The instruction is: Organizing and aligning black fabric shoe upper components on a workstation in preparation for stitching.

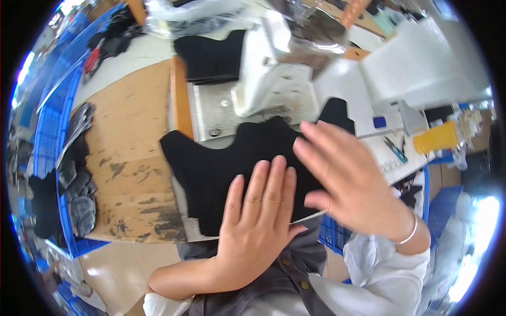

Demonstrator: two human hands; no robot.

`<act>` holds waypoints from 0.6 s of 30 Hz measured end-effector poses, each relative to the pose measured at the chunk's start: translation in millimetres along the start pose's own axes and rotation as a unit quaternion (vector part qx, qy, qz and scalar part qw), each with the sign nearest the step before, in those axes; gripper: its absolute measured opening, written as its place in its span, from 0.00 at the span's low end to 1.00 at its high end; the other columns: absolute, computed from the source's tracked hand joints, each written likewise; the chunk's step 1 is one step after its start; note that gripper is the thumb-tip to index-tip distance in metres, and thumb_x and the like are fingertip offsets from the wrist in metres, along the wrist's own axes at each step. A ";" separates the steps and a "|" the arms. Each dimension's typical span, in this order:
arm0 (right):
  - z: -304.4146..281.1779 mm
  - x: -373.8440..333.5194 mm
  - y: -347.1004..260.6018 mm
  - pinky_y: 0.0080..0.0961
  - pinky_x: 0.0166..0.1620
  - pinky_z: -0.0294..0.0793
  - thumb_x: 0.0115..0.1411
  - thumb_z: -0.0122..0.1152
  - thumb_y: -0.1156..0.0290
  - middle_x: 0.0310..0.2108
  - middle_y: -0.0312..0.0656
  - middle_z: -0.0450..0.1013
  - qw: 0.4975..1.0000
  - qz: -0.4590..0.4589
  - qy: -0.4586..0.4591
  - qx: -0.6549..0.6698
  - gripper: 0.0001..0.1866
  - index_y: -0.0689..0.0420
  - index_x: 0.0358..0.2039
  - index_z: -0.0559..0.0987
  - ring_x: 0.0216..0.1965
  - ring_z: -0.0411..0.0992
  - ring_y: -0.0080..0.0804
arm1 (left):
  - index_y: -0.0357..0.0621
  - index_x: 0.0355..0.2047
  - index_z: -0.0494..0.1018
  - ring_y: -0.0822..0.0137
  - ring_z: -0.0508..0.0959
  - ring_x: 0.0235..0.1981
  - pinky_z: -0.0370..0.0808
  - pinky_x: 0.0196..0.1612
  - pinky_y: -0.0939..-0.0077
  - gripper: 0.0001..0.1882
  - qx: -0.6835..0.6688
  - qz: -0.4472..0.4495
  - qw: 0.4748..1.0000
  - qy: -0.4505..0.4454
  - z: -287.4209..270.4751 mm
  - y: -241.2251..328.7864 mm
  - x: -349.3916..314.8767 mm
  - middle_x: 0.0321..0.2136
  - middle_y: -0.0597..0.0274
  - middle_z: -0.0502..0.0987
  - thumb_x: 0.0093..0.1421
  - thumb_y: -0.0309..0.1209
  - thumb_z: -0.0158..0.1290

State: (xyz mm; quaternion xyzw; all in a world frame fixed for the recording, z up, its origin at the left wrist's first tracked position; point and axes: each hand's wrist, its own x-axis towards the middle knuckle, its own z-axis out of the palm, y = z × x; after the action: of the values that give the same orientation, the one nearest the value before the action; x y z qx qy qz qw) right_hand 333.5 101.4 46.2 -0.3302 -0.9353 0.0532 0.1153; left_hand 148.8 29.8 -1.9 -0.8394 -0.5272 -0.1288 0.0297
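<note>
Head view: the left hand (257, 224) lies flat, grasping nothing, on the black fabric panel (208, 176) beneath it, seemingly to keep it smooth; the right hand (350, 181), splayed and empty, angles over the panel's right side, contact unclear; beyond both stands a white sewing machine (261, 79).

the machine (258, 73) is white, with a silvery plate (205, 108) at its left. the cloth piece (205, 174) on the machine's near side is plain black, like the cut pieces (213, 55) to the machine's left. farther left of the machine, a tan board (126, 152) carries blackish blotches, and the crate (50, 142) beyond is blue. right of the machine, a container (437, 137) is yellow and the pliers (399, 152) have teal handles.
</note>
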 end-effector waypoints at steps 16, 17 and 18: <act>-18.4 15.9 -34.6 0.44 0.60 0.63 0.60 0.52 0.72 0.54 0.50 0.71 0.964 -0.121 0.096 -0.219 0.23 0.61 0.56 0.71 0.57 0.69 0.46 | 0.36 0.48 0.75 0.57 0.76 0.51 0.69 0.56 0.66 0.19 0.208 0.080 0.960 0.169 -70.7 -84.0 -6.5 0.49 0.50 0.76 0.57 0.28 0.46; -11.9 9.2 -34.7 0.46 0.63 0.55 0.57 0.56 0.68 0.59 0.46 0.68 0.974 -0.092 0.086 -0.190 0.27 0.53 0.59 0.69 0.61 0.64 0.46 | 0.35 0.48 0.75 0.56 0.77 0.50 0.70 0.55 0.67 0.19 0.176 0.048 0.970 0.161 -83.4 -95.9 -8.2 0.48 0.49 0.76 0.56 0.23 0.46; -3.7 3.2 -31.0 0.46 0.63 0.55 0.57 0.56 0.68 0.59 0.46 0.68 0.974 -0.084 0.089 -0.189 0.27 0.53 0.59 0.69 0.61 0.64 0.46 | 0.34 0.48 0.74 0.54 0.77 0.50 0.71 0.54 0.66 0.21 0.144 0.010 0.973 0.178 -88.1 -111.7 -11.0 0.48 0.48 0.76 0.53 0.18 0.46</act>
State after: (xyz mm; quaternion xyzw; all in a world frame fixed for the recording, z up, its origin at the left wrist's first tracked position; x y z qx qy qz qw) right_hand 313.3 79.5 55.8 -0.2696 -0.9388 -0.1645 0.1378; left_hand 28.2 53.2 70.7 -0.7950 -0.5182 -0.1984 0.2452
